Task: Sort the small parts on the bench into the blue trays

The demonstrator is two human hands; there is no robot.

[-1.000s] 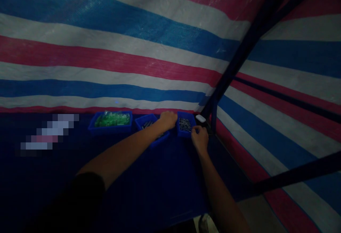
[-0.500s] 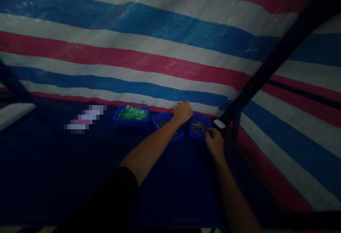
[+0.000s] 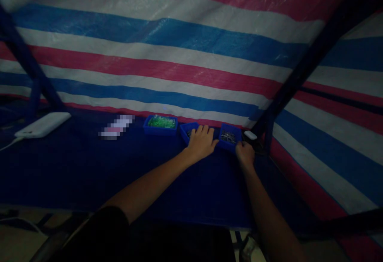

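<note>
My left hand lies palm down over the middle blue bin, its fingers spread and hiding most of that bin. The bin sits at an angle, and a few dark metal pieces show beside the hand. My right hand is curled at the front right corner of the right blue bin, with the thumb side against its wall. Thin metal pins or screws fill this bin. To the left, another blue bin holds green and clear small plastic pieces.
On the dark blue table lie a blurred-out phone-like object, a white power bank with a cable at far left, and a small white case at right. Striped sheeting and dark frame bars enclose the table.
My left hand has come down and nearer from behind the bins, its fingers now spread over the middle bin. My right hand's fingers have curled in at the right bin's corner. The view has shifted left.
</note>
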